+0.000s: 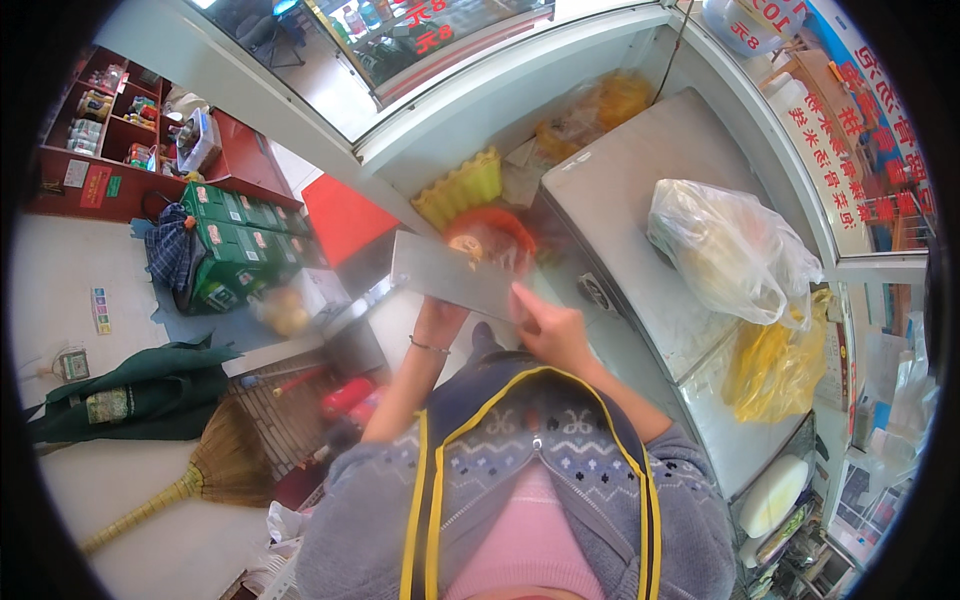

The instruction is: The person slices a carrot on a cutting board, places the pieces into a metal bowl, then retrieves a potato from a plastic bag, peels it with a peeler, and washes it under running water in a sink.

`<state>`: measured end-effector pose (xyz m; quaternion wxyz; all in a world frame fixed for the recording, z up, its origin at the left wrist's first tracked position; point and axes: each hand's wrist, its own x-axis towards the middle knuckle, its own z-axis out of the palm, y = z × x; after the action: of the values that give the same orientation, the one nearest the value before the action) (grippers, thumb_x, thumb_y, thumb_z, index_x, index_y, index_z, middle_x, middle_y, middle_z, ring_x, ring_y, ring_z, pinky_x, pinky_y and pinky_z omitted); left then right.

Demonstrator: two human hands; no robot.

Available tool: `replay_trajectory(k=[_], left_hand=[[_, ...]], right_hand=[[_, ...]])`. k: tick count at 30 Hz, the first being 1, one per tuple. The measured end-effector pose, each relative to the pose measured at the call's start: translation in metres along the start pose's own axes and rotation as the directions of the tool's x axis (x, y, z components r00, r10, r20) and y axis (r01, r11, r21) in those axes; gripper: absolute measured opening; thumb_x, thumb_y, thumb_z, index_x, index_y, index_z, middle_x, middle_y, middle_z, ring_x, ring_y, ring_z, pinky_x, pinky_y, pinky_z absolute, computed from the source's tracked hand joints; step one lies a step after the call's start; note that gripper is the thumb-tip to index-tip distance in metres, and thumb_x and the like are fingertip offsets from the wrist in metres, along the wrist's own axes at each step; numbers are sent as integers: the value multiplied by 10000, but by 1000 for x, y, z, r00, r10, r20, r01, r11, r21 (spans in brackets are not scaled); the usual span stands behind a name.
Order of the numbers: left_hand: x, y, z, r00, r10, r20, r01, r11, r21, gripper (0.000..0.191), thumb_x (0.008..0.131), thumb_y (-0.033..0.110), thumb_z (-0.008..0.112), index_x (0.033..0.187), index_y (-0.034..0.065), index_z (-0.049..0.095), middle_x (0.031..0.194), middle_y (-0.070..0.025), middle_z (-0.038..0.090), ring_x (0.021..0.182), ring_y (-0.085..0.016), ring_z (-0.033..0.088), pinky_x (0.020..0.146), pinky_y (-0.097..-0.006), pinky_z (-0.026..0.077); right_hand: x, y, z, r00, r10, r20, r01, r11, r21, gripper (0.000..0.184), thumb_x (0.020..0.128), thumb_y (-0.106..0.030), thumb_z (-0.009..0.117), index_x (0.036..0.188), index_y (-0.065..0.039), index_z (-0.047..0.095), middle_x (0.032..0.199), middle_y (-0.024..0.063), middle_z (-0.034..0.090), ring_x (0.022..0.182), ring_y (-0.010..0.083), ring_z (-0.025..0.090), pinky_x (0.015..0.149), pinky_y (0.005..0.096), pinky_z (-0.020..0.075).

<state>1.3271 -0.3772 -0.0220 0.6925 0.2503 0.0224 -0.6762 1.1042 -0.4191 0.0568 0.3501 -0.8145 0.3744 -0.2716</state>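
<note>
A flat grey rectangular plate [454, 275], probably metal, is tilted in front of my body. My left hand [441, 321] supports its near left part from below, with the fingers mostly hidden behind it. At the plate's right end is my right hand [553, 324], its fingers bent and the index finger along the edge. A dark bracelet circles my left wrist. Just beyond the plate is an orange-red basin [517, 225], blurred, with clear plastic in it. Something pale yellowish [466, 246] shows over the plate's far edge; I cannot tell what it is.
A metal-topped counter [607, 195] at right bears a white plastic bag [724, 251] and a yellow bag [780, 367]. A yellow-green basket [459, 187] stands behind the basin. Green cartons [244, 255] and a straw broom [234, 457] are at left. Glass panels frame the back.
</note>
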Motion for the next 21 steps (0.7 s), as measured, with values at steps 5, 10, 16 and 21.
replay_trajectory(k=[5, 10, 16, 21], left_hand=[[-1, 6, -7, 991, 60, 122, -102, 923, 371, 524, 1012, 329, 575, 1452, 68, 458, 1421, -100, 541, 1289, -229, 540, 1084, -416, 455], [-12, 37, -23, 977, -23, 213, -135, 705, 696, 569, 1045, 403, 459, 1443, -3, 457, 1410, -171, 550, 1258, -293, 586, 1049, -444, 510], [-11, 32, -33, 975, -4, 224, -167, 652, 740, 598, 1013, 346, 546, 1495, 28, 387, 1399, -159, 555, 1254, -270, 589, 1043, -413, 514], [-5, 32, -29, 994, -32, 103, -39, 787, 616, 591, 989, 270, 585, 1501, 63, 374, 1360, -142, 567, 1195, -242, 625, 1005, -384, 539]], right_hand=[[3, -1, -20, 992, -116, 49, 123, 978, -169, 662, 722, -125, 762, 1357, -88, 580, 774, 77, 667, 680, 270, 672, 577, 399, 521], [3, -1, -31, 974, -175, 144, 205, 950, -236, 598, 754, -155, 732, 1331, -92, 589, 745, 75, 654, 659, 265, 663, 573, 398, 519], [3, -6, -42, 963, -165, 214, 226, 927, -300, 597, 714, -54, 706, 1304, -81, 614, 754, 90, 663, 648, 278, 673, 565, 388, 524], [-1, -13, -51, 967, -152, 206, 210, 931, -298, 576, 726, -66, 705, 1296, -106, 627, 701, 72, 641, 614, 257, 663, 538, 389, 517]])
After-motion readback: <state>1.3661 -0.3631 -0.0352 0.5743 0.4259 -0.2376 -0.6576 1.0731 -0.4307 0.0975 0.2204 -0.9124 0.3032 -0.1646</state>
